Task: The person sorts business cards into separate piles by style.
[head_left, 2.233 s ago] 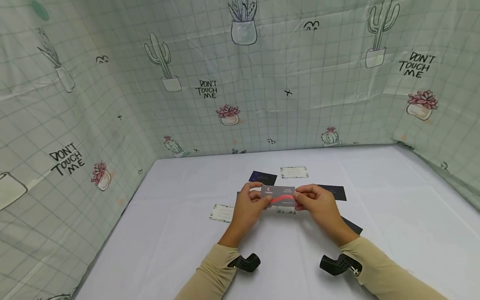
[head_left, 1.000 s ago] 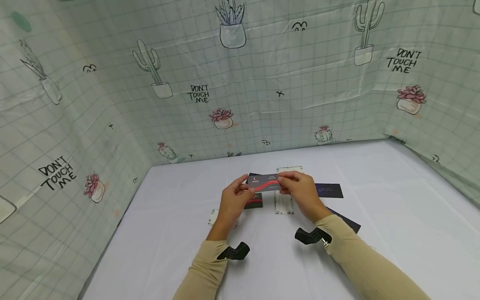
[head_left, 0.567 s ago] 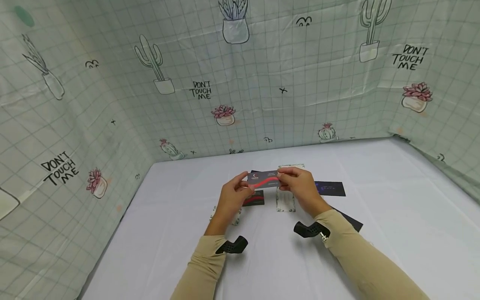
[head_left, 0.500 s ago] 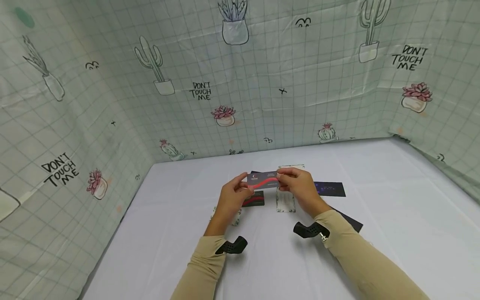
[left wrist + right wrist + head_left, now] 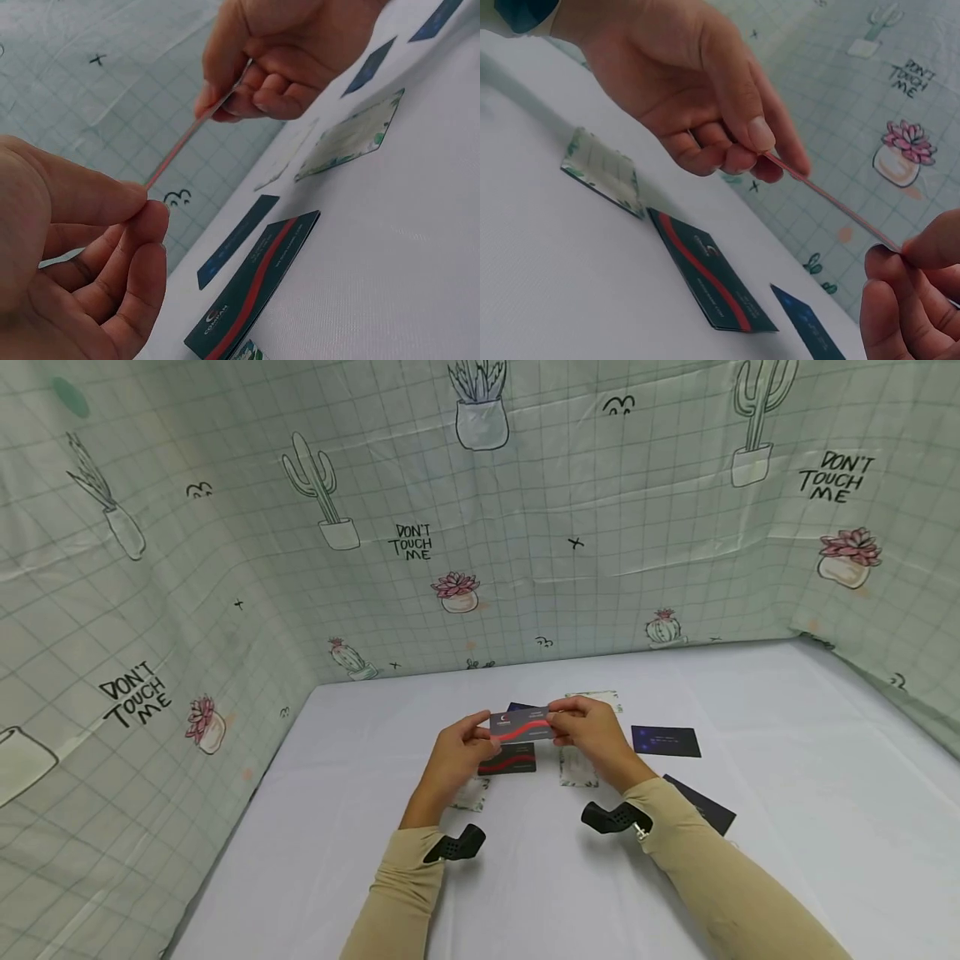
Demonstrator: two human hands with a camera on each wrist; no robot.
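Observation:
A grey business card (image 5: 519, 725) with a red wavy stripe and a crescent logo is held up over the table by both hands. My left hand (image 5: 452, 758) pinches its left end between thumb and fingers; my right hand (image 5: 598, 735) pinches the right end. In the left wrist view the held card (image 5: 180, 146) shows almost edge-on, a thin line running between the two hands. Below it on the table lies a dark card with a similar red stripe (image 5: 510, 758), its print facing up. A white leaf-bordered card (image 5: 579, 767) lies under my right hand.
Another leaf-bordered card (image 5: 470, 794) lies partly hidden by my left hand, and one more (image 5: 606, 697) lies at the back. Dark blue cards lie on the right (image 5: 666, 741) and behind the held card. A dark card (image 5: 701, 802) sits beside the right forearm. Printed fabric (image 5: 510, 543) walls the table.
Over the last two seconds both hands have carried the held card leftward, uncovering the red-striped card on the table. Within the last half second they shift only slightly, and both grips stay.

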